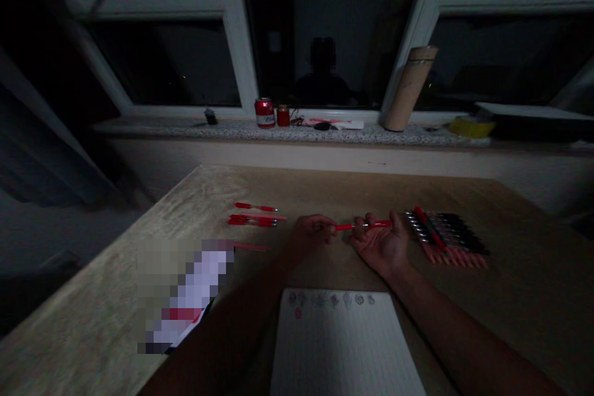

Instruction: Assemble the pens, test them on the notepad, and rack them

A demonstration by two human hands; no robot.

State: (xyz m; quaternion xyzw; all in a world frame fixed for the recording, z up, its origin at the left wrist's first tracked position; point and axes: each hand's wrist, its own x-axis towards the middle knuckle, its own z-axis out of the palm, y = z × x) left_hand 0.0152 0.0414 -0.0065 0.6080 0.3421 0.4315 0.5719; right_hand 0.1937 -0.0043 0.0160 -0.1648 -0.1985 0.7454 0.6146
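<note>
Between my hands a red pen (pixel 344 227) with a silvery middle lies almost level above the table. My left hand (pixel 312 233) pinches its left end. My right hand (pixel 381 245), palm turned up, has its fingers closed round the right part, the thumb near the tip. Below my hands is a lined notepad (pixel 341 346) with a row of small dark scribbles and one red scribble at its top. To the right lies a row of black pens (pixel 457 229) and pink-red sticks (pixel 455 257), with a red-and-black pen (pixel 429 228) across them.
Several red pens (pixel 253 221) and thin pink sticks lie to the left, near a pixelated pale object (pixel 199 291). Along the window sill (pixel 232 130) stand a red can (pixel 265 112), a red jar (pixel 283 116), a leaning cardboard tube (pixel 411 90) and yellow tape (pixel 471 128).
</note>
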